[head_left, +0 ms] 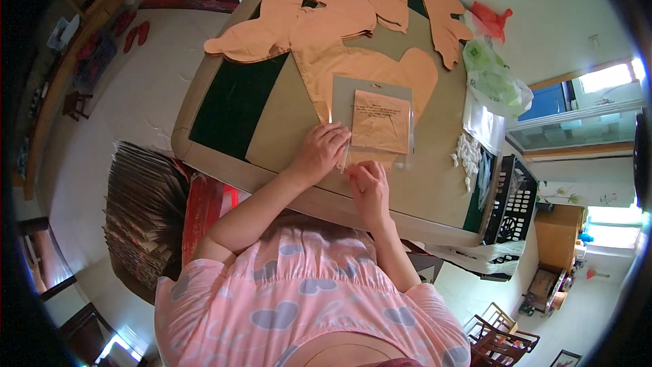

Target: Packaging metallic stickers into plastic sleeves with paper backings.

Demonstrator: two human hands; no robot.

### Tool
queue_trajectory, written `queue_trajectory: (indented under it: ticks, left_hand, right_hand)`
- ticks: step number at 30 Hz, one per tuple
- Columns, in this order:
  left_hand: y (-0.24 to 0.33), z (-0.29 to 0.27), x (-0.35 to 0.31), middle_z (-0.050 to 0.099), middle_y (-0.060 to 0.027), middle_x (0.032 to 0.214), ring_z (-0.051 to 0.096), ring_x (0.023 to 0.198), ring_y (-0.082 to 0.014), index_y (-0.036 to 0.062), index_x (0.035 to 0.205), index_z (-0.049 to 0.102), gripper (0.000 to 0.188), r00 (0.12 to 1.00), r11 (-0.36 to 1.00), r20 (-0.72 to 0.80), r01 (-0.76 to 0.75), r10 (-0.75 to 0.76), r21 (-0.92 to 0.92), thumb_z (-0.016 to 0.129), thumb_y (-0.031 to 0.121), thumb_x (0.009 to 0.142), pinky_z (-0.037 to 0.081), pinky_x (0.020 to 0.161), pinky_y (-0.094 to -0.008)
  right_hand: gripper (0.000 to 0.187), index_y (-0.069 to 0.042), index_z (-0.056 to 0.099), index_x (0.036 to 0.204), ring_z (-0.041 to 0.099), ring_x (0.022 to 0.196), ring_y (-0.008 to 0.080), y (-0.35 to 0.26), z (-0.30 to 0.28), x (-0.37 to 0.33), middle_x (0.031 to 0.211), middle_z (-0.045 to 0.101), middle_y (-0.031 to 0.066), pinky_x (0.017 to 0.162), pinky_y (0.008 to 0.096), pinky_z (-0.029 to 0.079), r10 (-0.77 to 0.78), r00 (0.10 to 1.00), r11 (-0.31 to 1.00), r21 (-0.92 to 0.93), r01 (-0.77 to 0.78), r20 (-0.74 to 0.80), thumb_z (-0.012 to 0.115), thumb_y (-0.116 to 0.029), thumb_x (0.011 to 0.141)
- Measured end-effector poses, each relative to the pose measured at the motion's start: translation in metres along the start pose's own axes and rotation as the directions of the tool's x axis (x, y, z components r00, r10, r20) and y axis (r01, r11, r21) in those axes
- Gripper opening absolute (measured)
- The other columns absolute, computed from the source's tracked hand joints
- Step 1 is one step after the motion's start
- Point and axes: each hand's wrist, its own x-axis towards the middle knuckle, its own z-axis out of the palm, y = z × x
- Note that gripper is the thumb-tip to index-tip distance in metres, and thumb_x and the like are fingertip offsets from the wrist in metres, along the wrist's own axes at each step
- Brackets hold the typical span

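Observation:
A clear plastic bag (411, 156) lies on the table in front of me, with a folded orange cloth piece (380, 122) and a grey card (344, 92) inside it. Small print runs across the bag's top. Bent over the bag's left edge, the fingers of my left hand (322, 152) grip it; the thumb is mostly hidden. My right hand (370, 189) is closed in a pinch at the bag's near left corner. Under the bag spreads a flat orange cut-out (360, 64) of shiny cloth.
More orange cut-outs (278, 17) are heaped along the table's far side. At right lie green-and-white plastic bags (496, 78), a red bag (492, 19) and small white pieces (467, 158). A black crate (511, 197) stands beyond the right edge; stacked brown sheets (142, 211) are at left.

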Motion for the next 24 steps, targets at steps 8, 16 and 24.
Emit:
queue_trajectory:
  ticks: [8, 16, 24]
  left_hand:
    - [-0.001, 0.001, 0.001, 0.066, -0.0076, 0.112, 0.057, 0.114, -0.0251, 0.0058, 0.11, 0.062, 0.026, 1.0, 1.0, 0.008, 0.004, -0.004, -0.001, 0.064, 0.012, 0.084, 0.043, 0.1, -0.0395]
    - [-0.001, 0.003, 0.001, 0.065, -0.0083, 0.115, 0.056, 0.114, -0.0253, 0.0053, 0.111, 0.062, 0.028, 1.0, 1.0, -0.007, 0.011, -0.012, -0.021, 0.064, 0.011, 0.084, 0.043, 0.101, -0.0398]
    - [-0.001, 0.001, 0.0, 0.066, -0.0081, 0.113, 0.057, 0.114, -0.0255, 0.0057, 0.11, 0.062, 0.027, 1.0, 1.0, -0.015, 0.004, -0.005, -0.023, 0.065, 0.01, 0.083, 0.043, 0.1, -0.0402]
  right_hand:
    - [0.015, -0.006, 0.065, 0.094, 0.056, 0.09, 0.0302, -0.004, 0.0, 0.003, 0.091, 0.06, 0.0102, 0.08, 0.0402, 0.044, -0.029, 1.0, 0.992, -0.124, 0.028, -0.005, 0.068, -0.011, 0.08]
    - [0.012, -0.01, 0.062, 0.089, 0.057, 0.084, 0.0284, 0.012, 0.02, 0.02, 0.085, 0.059, 0.0082, 0.075, 0.0414, 0.04, -0.015, 0.998, 0.981, -0.194, 0.003, -0.062, 0.067, -0.019, 0.084]
    - [0.012, -0.011, 0.065, 0.09, 0.058, 0.082, 0.0266, 0.014, 0.019, 0.005, 0.081, 0.059, 0.0068, 0.075, 0.0398, 0.041, -0.07, 0.991, 0.973, -0.228, 0.042, -0.116, 0.07, -0.017, 0.081]
